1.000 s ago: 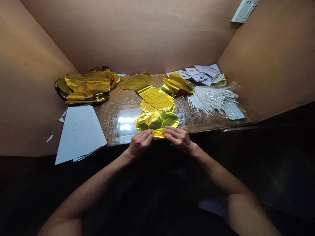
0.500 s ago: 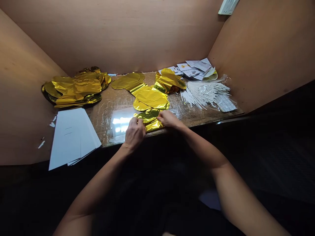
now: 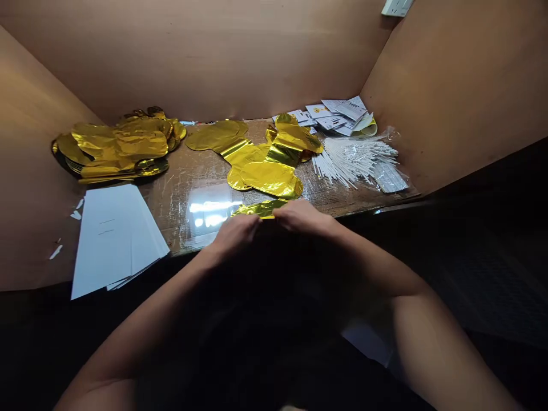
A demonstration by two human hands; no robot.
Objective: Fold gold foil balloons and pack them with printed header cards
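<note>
A plain tan wooden back panel [image 3: 192, 63] spans the top of the frame, meeting a left side panel [image 3: 29, 160] and a right side panel [image 3: 471, 85] at angled corners, so the three form a booth. A white socket strip [image 3: 397, 7], cut off by the top edge, sits by the upper-right corner seam. Across the middle runs a brown tabletop [image 3: 171, 182], scuffed and shiny; its front edge slopes slightly upward toward the right. Bright white reflections [image 3: 209, 220] glare off it left of centre. The panels catch soft, uneven light, warmest at far left. The lower frame falls into near-black shadow, with a faint mesh-like texture [image 3: 492, 274] at right; whether that is floor cannot be told.
</note>
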